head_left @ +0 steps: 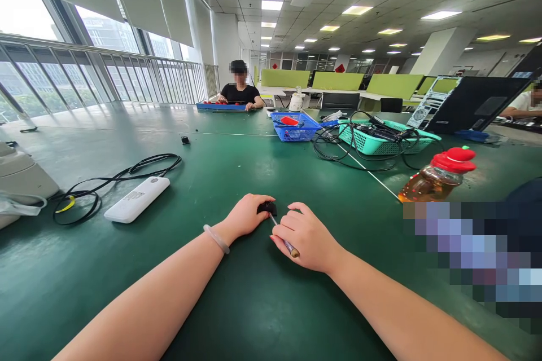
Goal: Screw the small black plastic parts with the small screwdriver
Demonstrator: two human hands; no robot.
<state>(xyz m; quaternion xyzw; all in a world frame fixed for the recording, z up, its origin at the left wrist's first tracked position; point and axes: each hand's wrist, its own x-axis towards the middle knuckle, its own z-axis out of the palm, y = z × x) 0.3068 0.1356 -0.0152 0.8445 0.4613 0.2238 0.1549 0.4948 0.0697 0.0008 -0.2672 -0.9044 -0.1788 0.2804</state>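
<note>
My left hand [246, 215], with a pale bangle at its wrist, has its fingers closed on a small black part [268, 208] at the green table top. Its exact kind I cannot make out, since the fingers hide some of it. A slim screwdriver [291, 249] lies in the closed fingers of my right hand [305, 238]. Its metal shaft slants up and left to the black part, and its tip appears to touch that part. The handle's end points down toward me.
Left of my hands are a white power bank [138, 199] and a coiled black cable [95, 183]. Ahead stand a blue basket [294, 133] and a teal basket [368, 144] with cables. A red-lidded bottle [440, 175] is at right. Across the table sits a person [240, 93].
</note>
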